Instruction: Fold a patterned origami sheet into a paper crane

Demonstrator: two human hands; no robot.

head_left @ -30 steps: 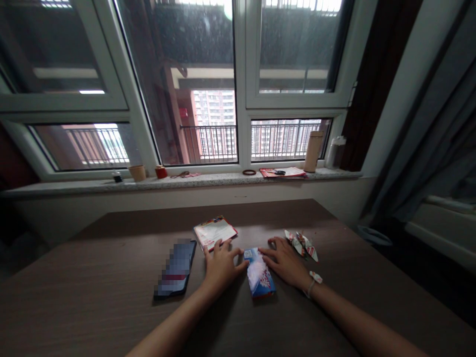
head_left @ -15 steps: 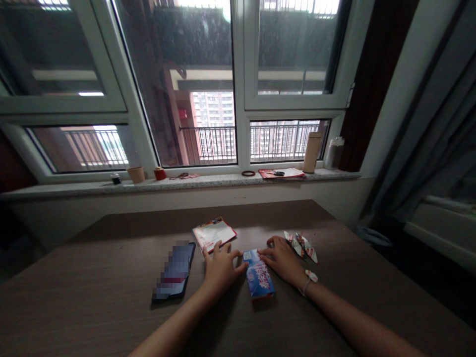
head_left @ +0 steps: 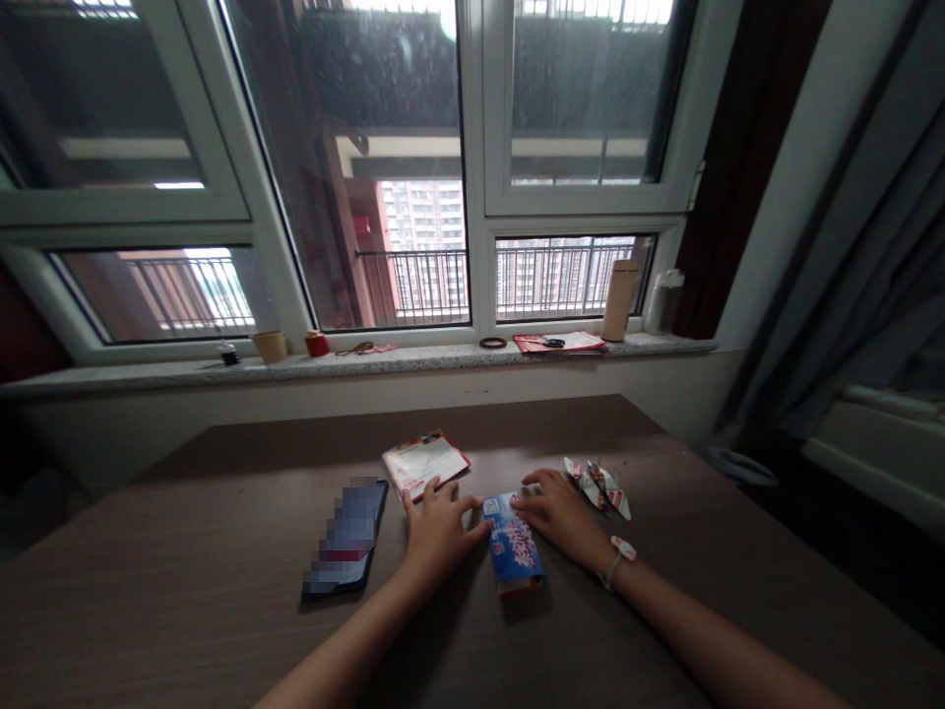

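Note:
A blue printed paper point(head_left: 515, 553), folded into a narrow strip, lies on the brown table point(head_left: 184, 611) between my hands. My left hand point(head_left: 437, 529) rests flat beside its left edge, fingers spread, thumb touching the paper's top corner. My right hand point(head_left: 562, 515) lies flat on the other side, fingertips pressing the paper's upper right edge. A bracelet is on my right wrist. The paper's near end lifts slightly off the table.
A dark phone point(head_left: 346, 540) lies left of my left hand. A red-and-white leaflet point(head_left: 425, 462) sits just beyond it. Folded paper cranes point(head_left: 599, 487) lie right of my right hand. The windowsill point(head_left: 354, 362) holds cups, a flask point(head_left: 618, 300) and papers.
The blue paper has been flattened: its white raised middle from a second ago is gone and the print shows. Both hands stayed almost in place.

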